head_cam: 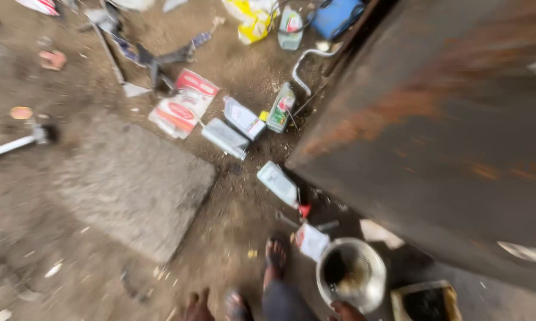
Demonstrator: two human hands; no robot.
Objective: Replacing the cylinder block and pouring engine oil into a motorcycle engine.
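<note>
Holding a metal bowl (351, 274) by its near rim, low over dirt ground (232, 238) beside a rusted steel body (440, 131).

One hand (346, 310) shows only as a few fingers at the bottom edge, touching the bowl's rim; how tightly they close, I cannot tell, and I cannot tell which hand it is; no second hand is in view. Bowl: round, thin-walled, shiny, with a dark oily residue inside. My judgement: a slick rim like this is best carried level, thumb over the lip, kept away from the sandalled foot (276, 254). Just beside it on the ground sits a square tin (425, 302) with black contents. Pale plastic oil bottles (278, 183) lie tipped further off, next to a flat, rough concrete slab (131, 184). Frame motion-blurred; fine textures uncertain.
</note>
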